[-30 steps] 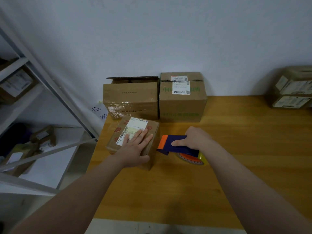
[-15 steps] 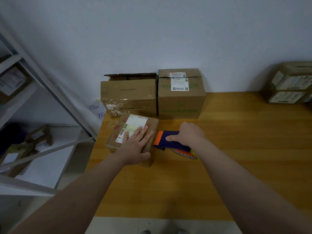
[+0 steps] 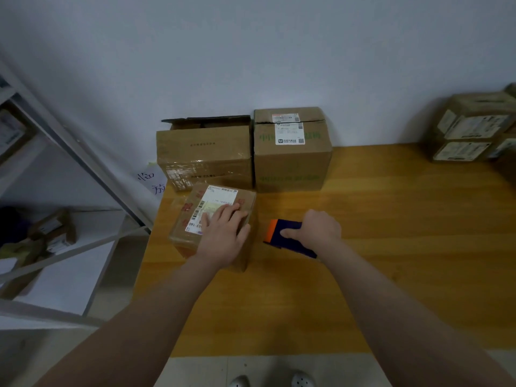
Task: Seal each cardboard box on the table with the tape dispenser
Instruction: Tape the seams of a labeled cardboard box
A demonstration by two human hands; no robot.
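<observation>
In right hand (image 3: pixel 321 230), dispenser (image 3: pixel 287 234) nose leftward

This is a parcel storeroom or packing room. Cardboard boxes (image 3: pixel 291 160) with printed shipping labels stand on a wooden table (image 3: pixel 405 247) against a bare white wall (image 3: pixel 251 51). More labelled parcels (image 3: pixel 472 129) are stacked at its far right, and a tape dispenser (image 3: pixel 287 237) is held at the tabletop. Beside the table, a grey metal shelving rack (image 3: pixel 83 163) holds further small parcels (image 3: pixel 53 230), near a handwritten paper note (image 3: pixel 150 182).
</observation>
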